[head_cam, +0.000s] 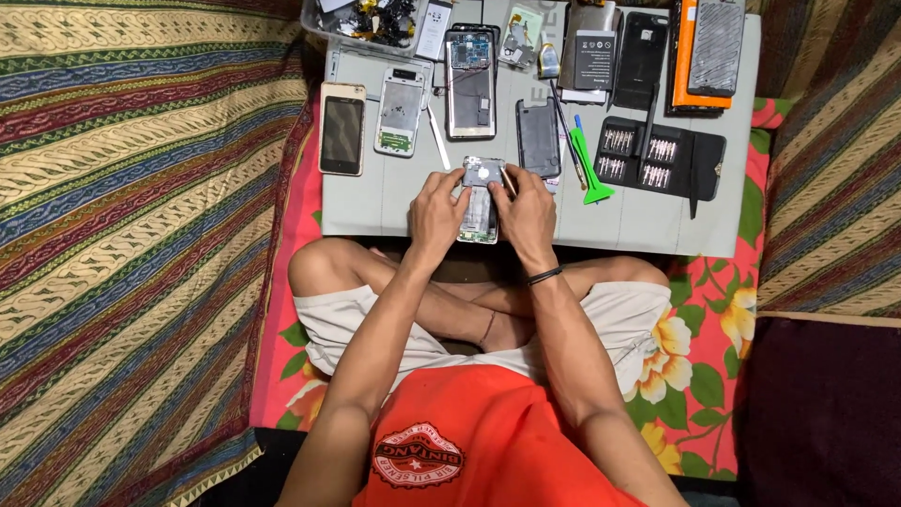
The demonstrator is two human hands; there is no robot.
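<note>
Opened phone: one phone with its back off (480, 202) lies near the front edge of the worktop (394, 202), at its middle, between both hands.
Left hand: the left hand (435, 214) rests on the left side of the opened phone, fingers curled over its upper corner, gripping it.
Right hand: the right hand (526, 214) presses on the right side of the opened phone and pinches a thin stick-like tool (508, 180) – its tip points up and away from the phone.
Arms: both forearms run from the orange shirt up to the opened phone, converging; a dark band (544, 275) circles the right wrist.
Other phones: behind the opened phone I count one gold phone (343, 129) far to the left, one white frame (401, 111) beside it, one open phone with circuit board (470, 83) straight behind, and one dark back cover (538, 137) just to the right.
Pry tools: one green pry tool (591, 169) right of the opened phone; one white stick (438, 137) behind it to the left.
Bit case: one black case of screwdriver bits (657, 160), farther right – four rows of bits show.
Parts tray: one clear tray of small parts (371, 21) at the far left corner.
Legs: crossed under the worktop, below the opened phone.
</note>
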